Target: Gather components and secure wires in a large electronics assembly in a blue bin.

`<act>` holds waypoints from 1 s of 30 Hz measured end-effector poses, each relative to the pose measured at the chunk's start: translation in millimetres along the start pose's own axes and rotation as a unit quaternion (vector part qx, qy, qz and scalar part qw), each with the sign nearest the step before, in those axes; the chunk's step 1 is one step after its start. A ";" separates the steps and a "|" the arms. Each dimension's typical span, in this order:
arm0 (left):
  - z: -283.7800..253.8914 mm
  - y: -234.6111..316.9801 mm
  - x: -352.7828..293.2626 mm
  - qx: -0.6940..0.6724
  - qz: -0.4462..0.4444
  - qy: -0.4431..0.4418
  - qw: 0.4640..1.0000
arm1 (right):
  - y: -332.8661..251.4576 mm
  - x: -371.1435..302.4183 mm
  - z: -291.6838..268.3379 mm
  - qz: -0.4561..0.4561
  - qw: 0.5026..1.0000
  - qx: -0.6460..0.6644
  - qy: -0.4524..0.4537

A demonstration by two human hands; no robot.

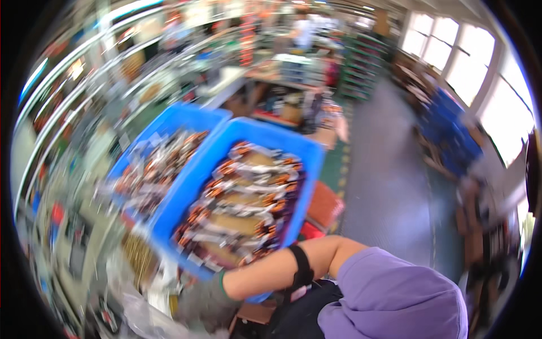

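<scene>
My right hand [206, 302], in a grey glove, is at the bottom, left of centre; a purple sleeve and a black strap show on its arm. Its fingers are smeared and partly hidden, so I cannot make out a grip. Next to it is a crumpled clear plastic bag [138, 308]. Just beyond the forearm is a blue bin [313, 169] holding rows of copper-coloured and silvery parts [243, 186] with brown cardboard between them. My left hand is out of view.
A second blue bin [212, 116] of loose, similar parts adjoins on the left. A bundle of thin tan rods [138, 254] is near its front corner. Cluttered workbenches and rails fill the left. A grey aisle [389, 186] runs along the right, with blue crates [451, 124] by the windows.
</scene>
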State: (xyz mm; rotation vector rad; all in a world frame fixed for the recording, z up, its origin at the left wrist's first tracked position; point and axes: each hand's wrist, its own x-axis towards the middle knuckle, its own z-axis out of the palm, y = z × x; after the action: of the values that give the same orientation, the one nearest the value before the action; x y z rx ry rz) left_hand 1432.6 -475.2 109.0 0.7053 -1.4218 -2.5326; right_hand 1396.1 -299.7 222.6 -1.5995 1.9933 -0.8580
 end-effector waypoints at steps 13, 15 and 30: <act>440.1 -307.3 -259.4 0.294 -0.227 -0.473 0.799 | -52.1 -522.3 62.3 0.246 0.782 0.240 0.520; 488.4 -350.5 -314.5 0.330 -0.248 -0.524 0.745 | -74.2 -608.2 71.5 0.277 0.732 0.188 0.593; 790.5 -655.6 -534.5 0.451 -0.329 -0.671 0.489 | -108.6 -1100.4 152.0 0.457 0.386 0.070 0.798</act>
State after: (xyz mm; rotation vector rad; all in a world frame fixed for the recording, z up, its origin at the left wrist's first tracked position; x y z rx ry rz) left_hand 1592.0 671.2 81.2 -1.6065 -3.6088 -2.3512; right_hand 1830.8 725.5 146.6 1.4643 2.7617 -2.1029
